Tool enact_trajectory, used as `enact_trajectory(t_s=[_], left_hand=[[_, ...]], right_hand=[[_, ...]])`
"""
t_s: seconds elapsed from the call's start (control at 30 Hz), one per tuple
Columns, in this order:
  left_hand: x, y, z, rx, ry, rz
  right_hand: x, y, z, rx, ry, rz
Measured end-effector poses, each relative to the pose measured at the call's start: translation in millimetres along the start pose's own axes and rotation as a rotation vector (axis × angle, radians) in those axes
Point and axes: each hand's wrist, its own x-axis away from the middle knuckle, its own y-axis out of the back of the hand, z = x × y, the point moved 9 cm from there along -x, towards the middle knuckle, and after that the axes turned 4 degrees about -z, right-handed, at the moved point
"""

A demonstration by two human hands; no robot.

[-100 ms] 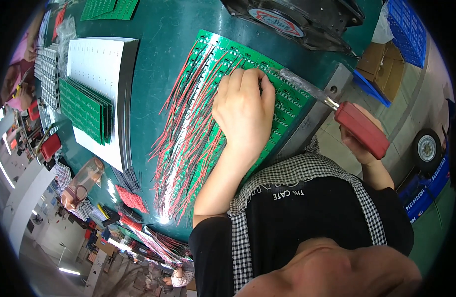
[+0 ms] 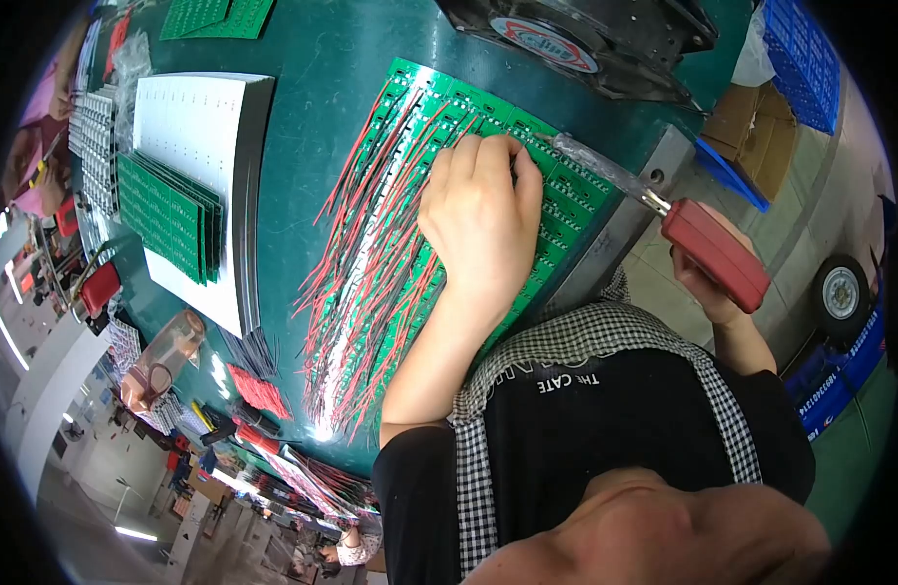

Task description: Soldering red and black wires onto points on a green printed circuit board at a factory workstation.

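Note:
A large green circuit board panel [image 2: 571,200] lies on the table, with rows of red and black wires [image 2: 371,263] trailing off toward the lower left. My left hand [image 2: 480,219] rests over the panel, fingers curled down and thumb bent in. Its fingertips are mostly hidden, so whatever they pinch does not show. In my right hand [image 2: 700,283] is a soldering iron [image 2: 717,255] with a thick red handle. Its grey, wrapped-looking barrel slants over the panel's right part, the tip close to the left thumb.
A dark fan [image 2: 585,49] stands beyond the panel. At left, small green boards [image 2: 161,219] lie on a stack of white sheets [image 2: 191,107]. Red wire pieces [image 2: 259,392] and scissors [image 2: 154,380] sit nearer. A metal bar [image 2: 663,161] edges the right side, a cardboard box [image 2: 761,136] beyond.
The soldering iron and my right hand have shifted very slightly to the right, and the tip has drawn back a little. My left hand stays in place.

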Motion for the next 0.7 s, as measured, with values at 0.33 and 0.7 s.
enact_trajectory(t_s=[0.33,0.7], left_hand=[[1.8,7.5,-4.4,-0.024,-0.059,-0.014],[63.3,66.3,31.1,-0.194,-0.105,-0.074]], right_hand=[[28.0,-5.0,-28.2,-0.449,-0.392,-0.026],[68.4,7.6,9.8,-0.722,-0.32,-0.18]])
